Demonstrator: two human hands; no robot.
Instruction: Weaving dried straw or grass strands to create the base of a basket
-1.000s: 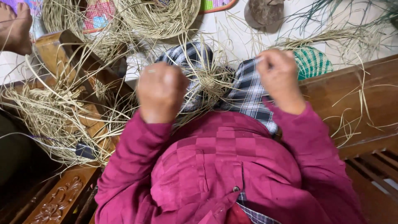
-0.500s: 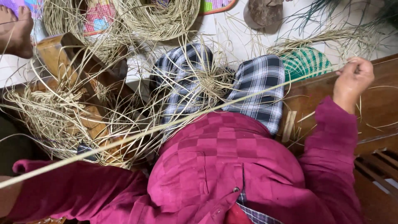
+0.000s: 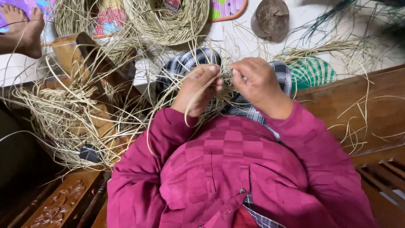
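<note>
Dry straw strands [image 3: 219,90] between left hand [image 3: 198,90] and right hand [image 3: 257,84]

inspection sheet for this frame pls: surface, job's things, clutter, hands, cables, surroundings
Surface: white floor ahead; carved wooden bench under the person.
Job's things: dried straw strands bunched over the checked cloth on the lap, between both hands.
Clutter: loose straw pile at left; coiled straw ring; green woven piece; brown coconut shell.
Hands: left hand with a strand looping across it; right hand pinching strands with its fingers.
Cables: nothing seen.
Surroundings: another person's bare foot top left; colourful mat.
</note>
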